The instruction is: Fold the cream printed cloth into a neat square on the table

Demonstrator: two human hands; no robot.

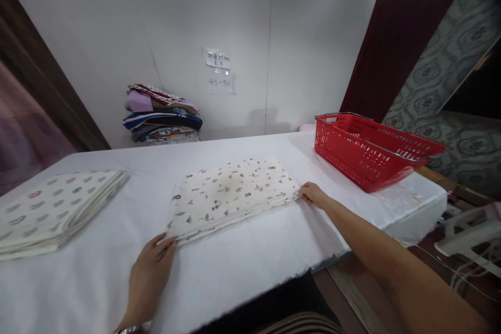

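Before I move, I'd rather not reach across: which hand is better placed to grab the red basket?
Probably the right hand: at the right corner of the middle cloth, it is nearer the basket than the left hand.

Underside of held cloth (235, 188) out of sight, other cloth (58, 203) partly beyond left edge

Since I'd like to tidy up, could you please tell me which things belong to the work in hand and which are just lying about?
In use, it seems:
middle folded cloth
left hand, at its near-left corner
right hand, at its near-right corner
white-covered table beneath

Apparently lying about:
red basket
second folded cloth, on the left
fabric stack by the wall
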